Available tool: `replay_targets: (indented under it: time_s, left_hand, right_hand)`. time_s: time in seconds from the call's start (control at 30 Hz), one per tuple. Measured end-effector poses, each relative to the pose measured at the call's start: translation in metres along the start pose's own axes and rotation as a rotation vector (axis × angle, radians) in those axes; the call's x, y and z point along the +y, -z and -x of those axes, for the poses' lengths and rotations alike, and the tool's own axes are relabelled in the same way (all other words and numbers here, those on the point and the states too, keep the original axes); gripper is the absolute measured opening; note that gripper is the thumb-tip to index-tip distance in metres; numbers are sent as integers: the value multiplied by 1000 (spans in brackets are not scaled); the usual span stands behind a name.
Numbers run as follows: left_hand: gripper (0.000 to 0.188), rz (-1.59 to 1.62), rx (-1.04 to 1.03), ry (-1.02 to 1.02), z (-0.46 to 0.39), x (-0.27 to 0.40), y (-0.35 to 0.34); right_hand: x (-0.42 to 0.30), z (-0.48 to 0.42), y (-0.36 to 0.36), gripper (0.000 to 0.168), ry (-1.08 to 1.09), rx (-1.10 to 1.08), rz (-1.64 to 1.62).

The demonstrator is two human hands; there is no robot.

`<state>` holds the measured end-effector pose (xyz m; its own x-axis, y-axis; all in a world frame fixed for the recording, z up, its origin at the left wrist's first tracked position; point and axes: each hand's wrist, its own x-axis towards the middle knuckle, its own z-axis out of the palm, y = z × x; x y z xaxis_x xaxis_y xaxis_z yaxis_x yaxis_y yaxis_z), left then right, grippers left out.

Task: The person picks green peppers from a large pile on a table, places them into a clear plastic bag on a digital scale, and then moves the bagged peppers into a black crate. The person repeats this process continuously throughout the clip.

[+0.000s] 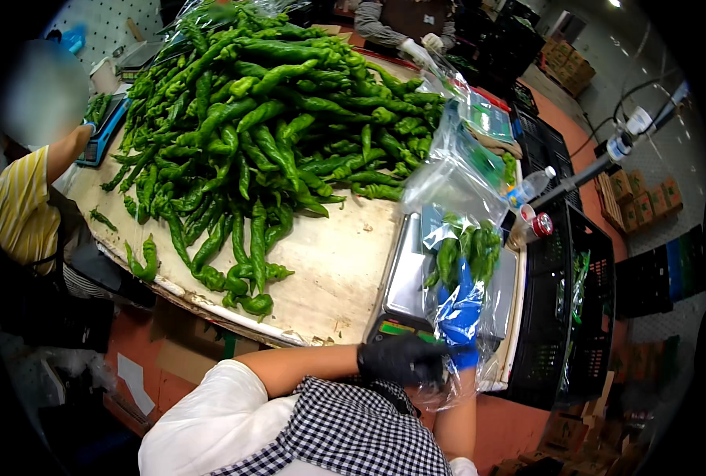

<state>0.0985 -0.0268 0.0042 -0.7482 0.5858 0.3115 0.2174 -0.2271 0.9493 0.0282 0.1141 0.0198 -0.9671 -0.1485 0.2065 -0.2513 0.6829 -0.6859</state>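
My right hand (461,315), in a blue glove, is inside a clear plastic bag (436,390) above a weighing scale (405,279). Its extended fingers lie among several long green peppers (481,253) in the bag; glare on the film partly hides the grip. My left hand (403,360), black-gloved and slightly blurred, pinches the bag's edge by my right wrist. Under the bag, the scale's metal platform and lit green display (396,328) show in part. A big heap of long green peppers (258,119) covers much of the pale table (341,256).
More clear bags (454,184) lie behind the scale. A plastic bottle (531,185) and a red-lidded jar (540,225) stand by a metal pole (579,184). Black crates (543,321) line the right edge. Another person (26,202) works at left beside a blue scale (100,140); another (412,35) stands opposite.
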Motion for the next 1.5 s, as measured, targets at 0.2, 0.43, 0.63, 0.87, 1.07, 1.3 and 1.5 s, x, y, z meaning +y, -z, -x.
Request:
replay_targets:
  time_s: [0.2, 0.43, 0.63, 0.87, 1.07, 1.3, 1.5]
  left_hand:
    - [27, 316, 1550, 185, 6, -84, 171]
    - [39, 257, 1667, -150, 5, -122, 224]
    - [59, -1125, 1524, 224, 122, -71, 227]
    - [67, -377, 1251, 376, 174, -70, 211]
    - [68, 645, 763, 158, 83, 52, 101]
    - [59, 912, 576, 106, 13, 61, 34]
    - [45, 1302, 506, 164, 4, 59, 21]
  right_hand:
    - [29, 104, 50, 33, -199, -243, -242]
    - [5, 153, 120, 34, -750, -247, -507]
    - [0, 153, 165, 32, -681, 254, -289]
    - [-42, 105, 131, 37, -453, 738, -304]
    - [-95, 95, 71, 31, 62, 7, -364]
    - [-97, 72, 32, 56, 494, -87, 76]
    - [-79, 85, 51, 50, 85, 76, -547]
